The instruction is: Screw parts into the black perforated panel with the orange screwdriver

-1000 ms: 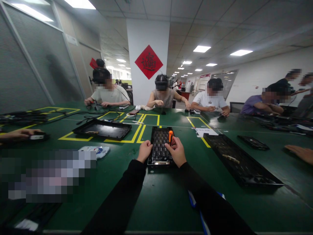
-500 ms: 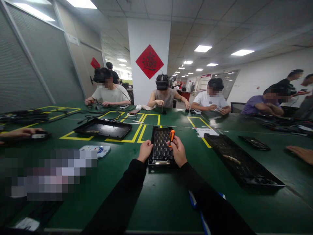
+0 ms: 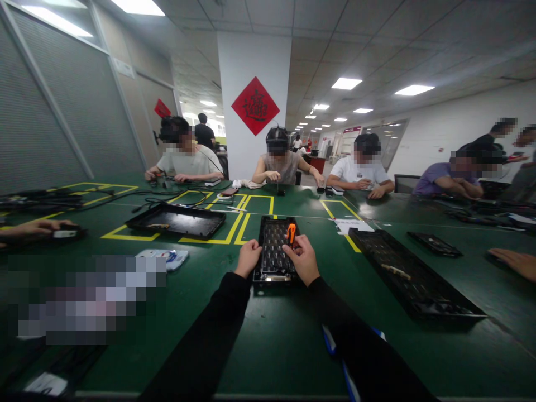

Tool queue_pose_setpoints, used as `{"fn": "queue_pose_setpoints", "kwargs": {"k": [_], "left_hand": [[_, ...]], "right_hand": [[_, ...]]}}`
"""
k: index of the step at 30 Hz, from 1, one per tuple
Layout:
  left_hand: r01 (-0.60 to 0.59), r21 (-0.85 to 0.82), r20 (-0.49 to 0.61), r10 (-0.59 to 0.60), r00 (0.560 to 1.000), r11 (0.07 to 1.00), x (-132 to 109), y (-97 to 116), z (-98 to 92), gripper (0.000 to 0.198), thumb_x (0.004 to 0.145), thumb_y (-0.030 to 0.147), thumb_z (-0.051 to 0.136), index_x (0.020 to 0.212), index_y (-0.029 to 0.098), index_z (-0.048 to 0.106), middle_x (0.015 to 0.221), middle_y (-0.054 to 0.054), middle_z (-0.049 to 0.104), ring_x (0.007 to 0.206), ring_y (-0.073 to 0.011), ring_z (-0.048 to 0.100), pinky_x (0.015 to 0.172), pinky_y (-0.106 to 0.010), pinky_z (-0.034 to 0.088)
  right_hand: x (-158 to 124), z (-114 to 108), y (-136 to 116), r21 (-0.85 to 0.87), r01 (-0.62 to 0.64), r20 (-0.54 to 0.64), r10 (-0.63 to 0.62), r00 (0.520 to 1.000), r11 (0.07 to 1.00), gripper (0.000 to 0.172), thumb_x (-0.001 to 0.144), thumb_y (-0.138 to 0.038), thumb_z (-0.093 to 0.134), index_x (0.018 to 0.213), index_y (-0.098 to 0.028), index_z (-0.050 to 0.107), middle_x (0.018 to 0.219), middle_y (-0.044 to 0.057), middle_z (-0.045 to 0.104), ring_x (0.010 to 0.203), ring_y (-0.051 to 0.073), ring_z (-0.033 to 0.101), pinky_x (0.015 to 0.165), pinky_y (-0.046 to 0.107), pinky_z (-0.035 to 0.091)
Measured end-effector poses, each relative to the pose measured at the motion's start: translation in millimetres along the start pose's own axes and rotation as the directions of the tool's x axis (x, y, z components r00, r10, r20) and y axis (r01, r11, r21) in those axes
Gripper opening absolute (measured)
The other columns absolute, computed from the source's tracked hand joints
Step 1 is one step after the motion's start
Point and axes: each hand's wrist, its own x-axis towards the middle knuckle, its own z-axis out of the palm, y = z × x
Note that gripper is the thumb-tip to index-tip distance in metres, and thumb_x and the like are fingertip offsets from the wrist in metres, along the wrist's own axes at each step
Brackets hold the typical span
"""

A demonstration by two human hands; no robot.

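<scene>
A black keyboard frame (image 3: 274, 240) lies lengthwise on the green table in front of me. My left hand (image 3: 248, 258) is closed on its near left edge. My right hand (image 3: 302, 259) is closed round an orange-handled screwdriver (image 3: 291, 233), held nearly upright with its tip down on the frame's right side. Both arms wear black sleeves.
A black tray (image 3: 176, 220) lies at the left, and a long black keyboard frame (image 3: 412, 276) at the right. A white packet (image 3: 165, 258) sits near left. Several people sit across the table. Other people's hands rest at the far left (image 3: 36, 228) and far right (image 3: 513, 261).
The screwdriver tilted slightly and came back upright; my right hand shifted a little with it. My left hand stayed on the frame's edge. A person in the background walked right.
</scene>
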Motion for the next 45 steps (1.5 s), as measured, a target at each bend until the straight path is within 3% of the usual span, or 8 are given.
{"fn": "queue_pose_setpoints", "kwargs": {"k": [7, 15, 18, 24, 31, 40, 45], "left_hand": [[0.008, 0.010, 0.001, -0.008, 1.000, 1.000, -0.1, 2.1, -1.2, 0.025, 0.065, 0.017, 0.047, 0.052, 0.017, 0.026, 0.048, 0.006, 0.032, 0.051, -0.0081, 0.032, 0.052, -0.021, 0.023], [-0.019, 0.040, 0.001, 0.019, 1.000, 0.999, 1.5, -1.1, 0.6, 0.027, 0.065, 0.017, 0.047, 0.052, 0.017, 0.024, 0.048, 0.006, 0.031, 0.050, -0.0082, 0.032, 0.052, -0.022, 0.022], [-0.022, 0.036, -0.001, 0.022, 1.000, 0.999, 1.4, -1.0, 0.5, 0.027, 0.065, 0.017, 0.047, 0.052, 0.017, 0.024, 0.048, 0.006, 0.031, 0.050, -0.0083, 0.032, 0.052, -0.021, 0.023], [-0.012, 0.015, -0.005, 0.012, 1.000, 1.000, 0.7, 0.8, -0.6, 0.027, 0.064, 0.016, 0.048, 0.051, 0.017, 0.024, 0.048, 0.006, 0.031, 0.051, -0.0083, 0.032, 0.053, -0.021, 0.023], [0.009, 0.009, 0.001, -0.009, 1.000, 1.000, 0.7, 2.5, -1.3, 0.025, 0.063, 0.014, 0.048, 0.051, 0.017, 0.026, 0.047, 0.006, 0.032, 0.051, -0.0083, 0.032, 0.053, -0.021, 0.022], [-0.005, 0.029, -0.003, 0.005, 1.000, 1.000, 1.1, 0.3, 0.0, 0.026, 0.064, 0.016, 0.047, 0.051, 0.018, 0.025, 0.047, 0.006, 0.031, 0.050, -0.0085, 0.032, 0.052, -0.022, 0.022], [0.010, 0.022, 0.000, -0.010, 1.000, 1.000, 0.8, 1.9, -0.5, 0.025, 0.064, 0.016, 0.048, 0.051, 0.018, 0.026, 0.047, 0.006, 0.031, 0.050, -0.0084, 0.031, 0.052, -0.021, 0.022]], "right_hand": [[1.0, 1.9, 6.6, 0.111, -0.122, -0.018, 0.125, 0.992, 0.986, 0.043, 0.071, -0.032, 0.060, 0.111, -0.018, 0.052, 0.078, 0.002, 0.056, 0.066, 0.013, 0.054, 0.057, 0.025, 0.045], [-0.2, 1.9, -3.2, 0.258, -0.139, 0.071, 0.125, 0.990, 0.956, 0.032, 0.081, -0.029, 0.046, 0.111, -0.018, 0.050, 0.090, 0.004, 0.062, 0.078, 0.015, 0.058, 0.067, 0.026, 0.046], [-0.5, 3.7, -2.0, 0.240, -0.143, 0.060, 0.133, 0.989, 0.960, 0.035, 0.076, -0.030, 0.054, 0.109, -0.019, 0.049, 0.095, 0.005, 0.060, 0.078, 0.014, 0.057, 0.063, 0.025, 0.046], [-0.1, 2.5, 2.4, 0.029, -0.039, -0.022, 0.040, 0.999, 0.999, 0.026, 0.070, -0.032, 0.061, 0.092, -0.019, 0.059, 0.085, 0.002, 0.052, 0.072, 0.013, 0.050, 0.054, 0.022, 0.043], [0.8, 2.7, 7.3, 0.115, -0.091, -0.057, 0.098, 0.994, 0.989, 0.056, 0.069, -0.029, 0.062, 0.121, -0.020, 0.043, 0.076, -0.001, 0.053, 0.066, 0.012, 0.052, 0.059, 0.025, 0.045], [-0.8, 0.6, -3.2, 0.267, -0.128, 0.035, 0.124, 0.992, 0.955, 0.035, 0.081, -0.024, 0.041, 0.116, -0.018, 0.045, 0.087, 0.005, 0.060, 0.078, 0.016, 0.058, 0.062, 0.026, 0.044], [-1.3, 1.8, -2.2, 0.255, -0.138, 0.039, 0.132, 0.990, 0.957, 0.035, 0.080, -0.027, 0.044, 0.114, -0.019, 0.044, 0.085, 0.003, 0.061, 0.075, 0.015, 0.058, 0.061, 0.026, 0.045]]}}
